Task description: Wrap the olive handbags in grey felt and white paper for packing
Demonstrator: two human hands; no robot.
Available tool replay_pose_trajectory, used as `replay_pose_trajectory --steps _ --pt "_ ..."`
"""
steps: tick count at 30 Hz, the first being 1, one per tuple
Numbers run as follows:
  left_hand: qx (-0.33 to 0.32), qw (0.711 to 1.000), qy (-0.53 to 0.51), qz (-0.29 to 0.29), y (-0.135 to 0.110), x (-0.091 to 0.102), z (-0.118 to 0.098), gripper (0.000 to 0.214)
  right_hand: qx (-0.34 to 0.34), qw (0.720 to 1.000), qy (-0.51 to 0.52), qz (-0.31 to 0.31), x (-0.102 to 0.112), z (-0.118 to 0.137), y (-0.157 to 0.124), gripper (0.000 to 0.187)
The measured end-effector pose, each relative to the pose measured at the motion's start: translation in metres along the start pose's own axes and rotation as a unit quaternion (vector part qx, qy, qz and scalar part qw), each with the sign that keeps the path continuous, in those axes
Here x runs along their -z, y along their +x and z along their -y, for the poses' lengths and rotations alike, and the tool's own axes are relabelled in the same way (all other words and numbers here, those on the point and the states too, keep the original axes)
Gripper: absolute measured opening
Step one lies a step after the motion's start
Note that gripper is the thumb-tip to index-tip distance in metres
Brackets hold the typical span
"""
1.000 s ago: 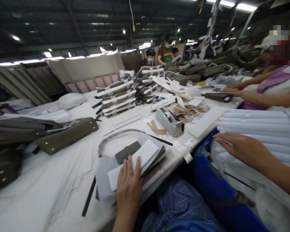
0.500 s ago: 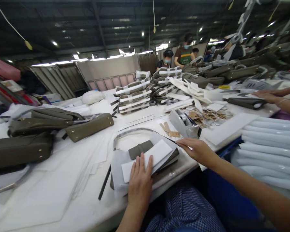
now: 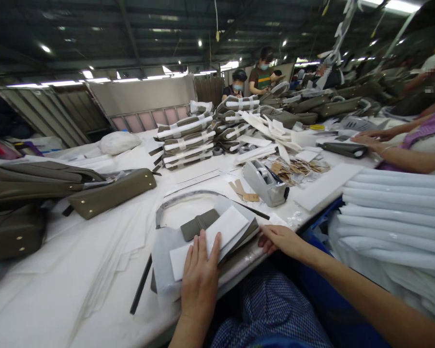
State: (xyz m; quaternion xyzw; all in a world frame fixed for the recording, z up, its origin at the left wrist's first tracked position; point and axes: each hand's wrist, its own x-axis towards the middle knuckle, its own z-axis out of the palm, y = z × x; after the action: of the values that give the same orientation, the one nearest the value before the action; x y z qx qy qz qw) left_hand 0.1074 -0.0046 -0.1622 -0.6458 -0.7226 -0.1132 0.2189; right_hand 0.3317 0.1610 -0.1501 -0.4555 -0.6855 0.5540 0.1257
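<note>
An olive handbag (image 3: 244, 241) lies at the table's near edge, partly covered by thin translucent wrapping (image 3: 165, 258). My left hand (image 3: 200, 270) rests flat, fingers stretched, on a folded white sheet (image 3: 229, 223) on top of it. Above that sheet, the bag's olive tab (image 3: 200, 224) shows. A wrapped handle (image 3: 188, 195) arches out behind. One dark strap (image 3: 141, 284) sticks out at the left, another dark strap (image 3: 255, 210) at the right. My right hand (image 3: 280, 240) is at the bag's right corner, fingers curled together; what they grip, if anything, is hidden.
A tape dispenser (image 3: 266, 183) and brown tags (image 3: 244, 190) sit beyond the bag. Wrapped bags (image 3: 188, 140) are stacked behind, more olive bags (image 3: 112, 193) lie left. White padded rolls (image 3: 395, 212) are piled at right. A co-worker's hands (image 3: 373, 137) handle a dark item.
My right hand has let go of the right dark strap and moved down to the bag's near right corner. My left hand stays on the white sheet. The view has turned slightly right.
</note>
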Motion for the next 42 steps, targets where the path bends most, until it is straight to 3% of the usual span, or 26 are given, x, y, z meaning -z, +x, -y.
replay_pose_trajectory --steps 4,7,10,12,15,19,22,24,26,29,32,36,42 --pt "-0.017 1.0 0.006 -0.019 0.0 0.0 0.003 0.071 0.024 0.999 0.041 -0.007 -0.01 0.01 -0.011 0.055" --pt "-0.017 0.999 -0.003 -0.033 -0.001 0.001 0.007 0.07 0.061 0.981 0.183 -0.014 -0.023 0.024 -0.027 0.043" --pt "-0.012 0.999 -0.014 -0.037 -0.004 0.003 0.011 0.073 0.054 0.917 0.395 0.005 -0.04 0.041 -0.034 0.037" --pt "-0.004 0.999 -0.025 -0.043 -0.006 0.006 0.014 0.076 0.055 0.874 0.482 0.0 -0.051 0.053 -0.034 0.039" --pt "0.018 0.997 -0.046 -0.054 -0.006 0.01 0.017 0.085 0.079 0.846 0.528 -0.023 -0.065 0.07 -0.034 0.04" --pt "0.056 0.993 -0.047 -0.092 -0.004 0.013 0.021 0.089 0.128 0.845 0.519 -0.019 -0.074 0.089 -0.039 0.039" --pt "0.092 0.989 -0.056 -0.097 -0.003 0.017 0.028 0.087 0.177 0.889 0.422 0.007 -0.064 0.086 -0.035 0.037" --pt "0.123 0.986 -0.076 -0.084 -0.003 0.022 0.034 0.089 0.226 0.94 0.256 -0.017 -0.047 0.071 -0.024 0.041" --pt "0.152 0.981 -0.097 -0.076 -0.002 0.027 0.04 0.09 0.272 0.957 0.032 -0.099 -0.024 0.049 -0.008 0.04" --pt "0.187 0.973 -0.117 -0.074 0.001 0.031 0.045 0.088 0.269 0.91 -0.233 -0.213 0.011 0.019 0.023 0.03" --pt "0.207 0.967 -0.124 -0.078 0.005 0.032 0.046 0.088 0.214 0.865 -0.391 -0.232 0.03 0.013 0.056 0.04" --pt "0.208 0.966 -0.126 -0.089 0.006 0.031 0.045 0.089 0.161 0.846 -0.463 -0.209 0.029 0.028 0.094 0.056" --pt "0.212 0.96 -0.128 -0.129 0.003 0.03 0.048 0.087 0.149 0.839 -0.487 -0.191 0.025 0.043 0.116 0.022"
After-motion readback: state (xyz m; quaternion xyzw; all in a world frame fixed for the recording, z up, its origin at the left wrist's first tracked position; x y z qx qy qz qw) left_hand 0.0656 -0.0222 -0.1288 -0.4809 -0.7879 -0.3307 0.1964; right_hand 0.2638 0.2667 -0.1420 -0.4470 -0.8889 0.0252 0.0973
